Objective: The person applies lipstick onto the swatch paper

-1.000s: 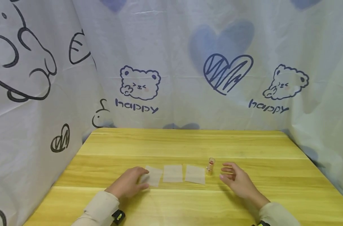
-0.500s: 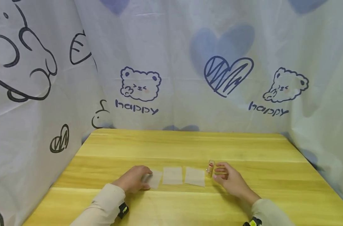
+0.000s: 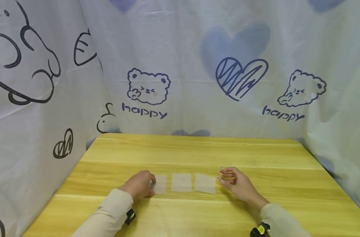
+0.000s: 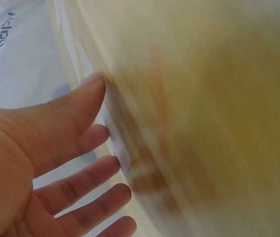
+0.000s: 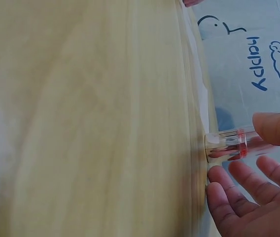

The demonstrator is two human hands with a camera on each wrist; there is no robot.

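Note:
Three thin whitish square sheets lie in a row on the wooden table. My left hand (image 3: 140, 185) rests at the outer edge of the left sheet (image 3: 160, 184), thumb and fingers spread apart with fingertips at the table surface. Beside it lie the middle sheet (image 3: 181, 182) and the right sheet (image 3: 205, 183). Just right of the row stands a lipstick (image 3: 221, 172) with a clear case, a red stick and a golden base. My right hand (image 3: 240, 184) pinches it; in the right wrist view the thumb overlaps the upper end of the lipstick tube (image 5: 228, 144).
The yellow wooden table (image 3: 180, 151) ends at the back against a white curtain (image 3: 192, 65) printed with hearts and bears. Another stretch of curtain (image 3: 29, 131) hangs along the left side.
The right hand has moved left to the lipstick and taken hold of it. The left sheet, tilted before, now lies straighter in the row, with the left hand still at its edge.

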